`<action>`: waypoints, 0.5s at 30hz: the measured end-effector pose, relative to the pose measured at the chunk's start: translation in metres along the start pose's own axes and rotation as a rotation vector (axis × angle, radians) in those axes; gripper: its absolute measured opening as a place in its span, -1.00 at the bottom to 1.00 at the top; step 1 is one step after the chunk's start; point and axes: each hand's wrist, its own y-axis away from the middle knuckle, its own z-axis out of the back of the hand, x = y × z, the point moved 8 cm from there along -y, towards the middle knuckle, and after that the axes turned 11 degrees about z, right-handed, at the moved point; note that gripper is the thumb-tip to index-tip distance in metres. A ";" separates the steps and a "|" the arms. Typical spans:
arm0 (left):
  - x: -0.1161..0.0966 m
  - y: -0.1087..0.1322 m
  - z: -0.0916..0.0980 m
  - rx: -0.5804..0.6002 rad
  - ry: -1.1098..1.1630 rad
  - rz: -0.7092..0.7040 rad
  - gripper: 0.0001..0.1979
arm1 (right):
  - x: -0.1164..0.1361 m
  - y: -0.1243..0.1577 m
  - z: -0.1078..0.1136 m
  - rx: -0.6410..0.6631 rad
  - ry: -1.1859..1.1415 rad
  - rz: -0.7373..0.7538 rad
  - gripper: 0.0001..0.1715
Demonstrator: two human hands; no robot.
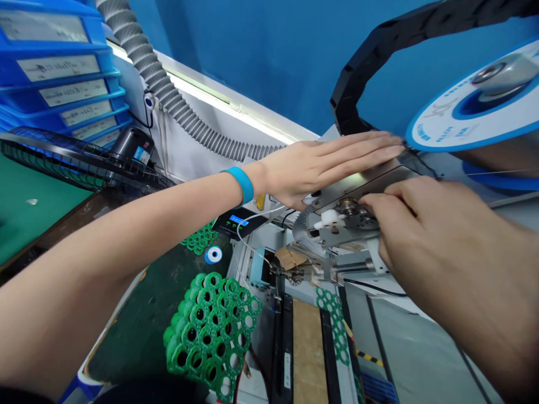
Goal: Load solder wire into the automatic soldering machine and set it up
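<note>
My left hand point(324, 165), with a teal band on its wrist, lies stretched flat along the top of a metal wire feeder point(351, 193). Its fingers are straight and point toward a large spool of wire point(433, 126) with a white and blue flange. On the feeder's near side, my right hand point(438, 224) has its fingers curled in, thumb and index finger pinched beside the brass feed wheel point(348, 206). What those fingertips grip is hidden. A white plastic fitting point(329, 219) sits left of the wheel.
Stacked green circuit board panels point(214, 325) stand below, near a small wire reel point(213, 255) and a controller with a lit display point(239, 220). A fan point(80, 160) and blue bins point(59, 67) are at left. A grey flexible duct point(168, 95) and black cable chain point(379, 45) hang above.
</note>
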 end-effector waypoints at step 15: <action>0.000 0.002 0.001 -0.021 -0.029 -0.022 -0.15 | 0.015 0.011 0.011 -0.339 0.058 -0.296 -0.86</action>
